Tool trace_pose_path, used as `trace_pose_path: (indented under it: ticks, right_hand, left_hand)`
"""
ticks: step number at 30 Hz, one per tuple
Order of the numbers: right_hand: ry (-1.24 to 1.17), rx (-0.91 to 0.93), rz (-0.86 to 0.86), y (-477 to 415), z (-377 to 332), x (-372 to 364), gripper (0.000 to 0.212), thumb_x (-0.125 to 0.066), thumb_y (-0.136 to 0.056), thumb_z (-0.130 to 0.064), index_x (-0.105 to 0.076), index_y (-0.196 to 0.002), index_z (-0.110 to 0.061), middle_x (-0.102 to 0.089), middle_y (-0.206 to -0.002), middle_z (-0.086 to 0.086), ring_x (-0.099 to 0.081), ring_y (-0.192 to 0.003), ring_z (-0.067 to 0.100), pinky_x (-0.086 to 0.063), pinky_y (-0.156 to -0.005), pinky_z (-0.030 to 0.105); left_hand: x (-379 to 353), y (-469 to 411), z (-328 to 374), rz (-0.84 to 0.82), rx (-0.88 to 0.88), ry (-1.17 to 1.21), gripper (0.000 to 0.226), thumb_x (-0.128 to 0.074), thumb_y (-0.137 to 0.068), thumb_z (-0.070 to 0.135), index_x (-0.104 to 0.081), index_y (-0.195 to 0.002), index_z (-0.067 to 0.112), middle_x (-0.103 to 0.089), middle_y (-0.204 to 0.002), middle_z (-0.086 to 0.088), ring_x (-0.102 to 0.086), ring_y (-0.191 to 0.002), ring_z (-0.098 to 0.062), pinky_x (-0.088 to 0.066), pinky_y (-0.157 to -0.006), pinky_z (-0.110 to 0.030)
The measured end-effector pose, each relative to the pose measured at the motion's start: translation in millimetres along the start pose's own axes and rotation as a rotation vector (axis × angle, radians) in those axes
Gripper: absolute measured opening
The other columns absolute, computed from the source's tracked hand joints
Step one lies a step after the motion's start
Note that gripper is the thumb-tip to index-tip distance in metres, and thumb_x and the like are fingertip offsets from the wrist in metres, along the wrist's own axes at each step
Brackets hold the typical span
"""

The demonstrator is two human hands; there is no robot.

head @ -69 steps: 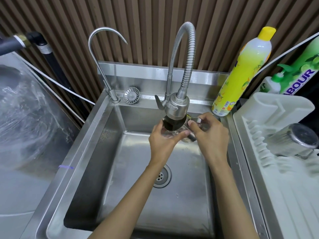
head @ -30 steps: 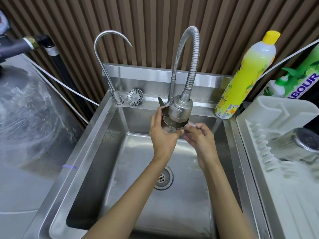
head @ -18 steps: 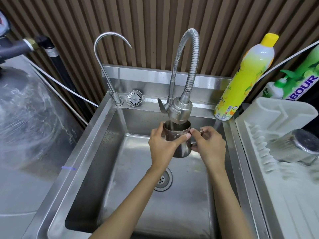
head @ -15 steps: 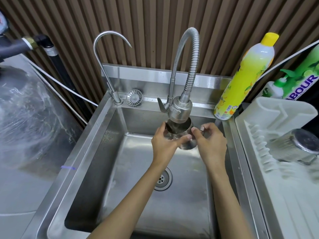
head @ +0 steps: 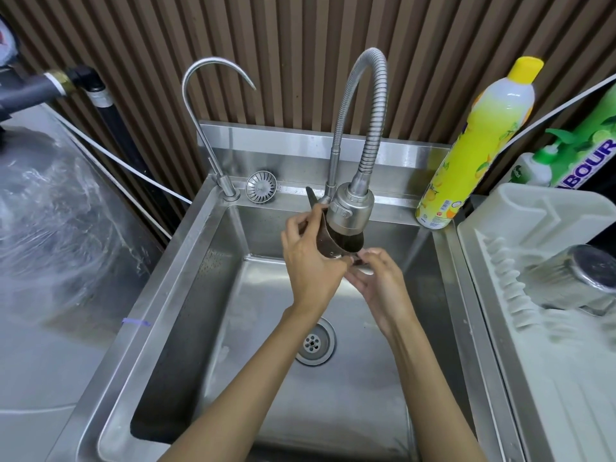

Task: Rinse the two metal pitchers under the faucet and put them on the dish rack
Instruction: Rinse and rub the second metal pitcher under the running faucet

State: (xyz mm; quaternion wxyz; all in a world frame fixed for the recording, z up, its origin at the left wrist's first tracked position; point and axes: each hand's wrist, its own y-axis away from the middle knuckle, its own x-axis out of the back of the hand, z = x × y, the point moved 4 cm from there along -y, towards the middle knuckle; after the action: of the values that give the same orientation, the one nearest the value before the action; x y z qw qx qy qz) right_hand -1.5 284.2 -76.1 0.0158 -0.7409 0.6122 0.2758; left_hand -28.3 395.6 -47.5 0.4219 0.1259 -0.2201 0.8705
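Lifted higher, wet pitcher (head: 328,243) now tilts around faucet head (head: 350,211).

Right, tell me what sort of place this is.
Likely a kitchen washing-up corner: a steel sink with a flexible faucet, a yellow detergent bottle beside it, and a white dish rack.

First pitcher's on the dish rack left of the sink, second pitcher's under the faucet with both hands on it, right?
Not quite. The head view shows the dish rack, with the first pitcher on it, right of the sink, not left. The second pitcher is under the faucet with left hand and right hand on it.
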Motion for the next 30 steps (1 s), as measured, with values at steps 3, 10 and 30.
trace_pose_path:
  ticks: [3, 10, 30]
  right_hand:
    - [0.242, 0.052, 0.097, 5, -8, 4, 0.010, -0.055, -0.092, -0.012, -0.051, -0.086, -0.005, -0.062, -0.081, 0.013, -0.065, -0.074, 0.028, -0.059, -0.079, 0.035]
    - [1.070, 0.308, 0.415, 22, -51, 3, 0.026, -0.058, -0.089, -0.030, -0.055, -0.100, -0.007, -0.066, -0.098, 0.012, -0.061, -0.097, 0.034, -0.046, -0.086, 0.038]
    - [0.264, 0.080, 0.147, 4, -11, 1, 0.013, -0.052, -0.093, -0.011, -0.046, -0.081, -0.011, -0.060, -0.080, 0.010, -0.062, -0.080, 0.026, -0.059, -0.077, 0.031]
  left_hand:
    - [3, -1, -5, -0.037, 0.109, -0.059, 0.091, -0.083, -0.047, 0.039, -0.052, -0.131, 0.025, -0.037, -0.103, 0.005, -0.038, -0.101, -0.011, -0.032, -0.088, -0.018]
    - [-9, 3, -18, -0.300, 0.346, 0.146, 0.067, -0.083, -0.041, 0.053, -0.064, -0.101, 0.029, -0.066, -0.104, 0.002, -0.062, -0.098, -0.012, -0.050, -0.087, -0.026]
    - [3, 1, -5, 0.015, 0.004, -0.033, 0.077, -0.086, -0.045, 0.037, -0.057, -0.116, 0.023, -0.040, -0.099, 0.007, -0.054, -0.098, -0.016, -0.045, -0.090, -0.026]
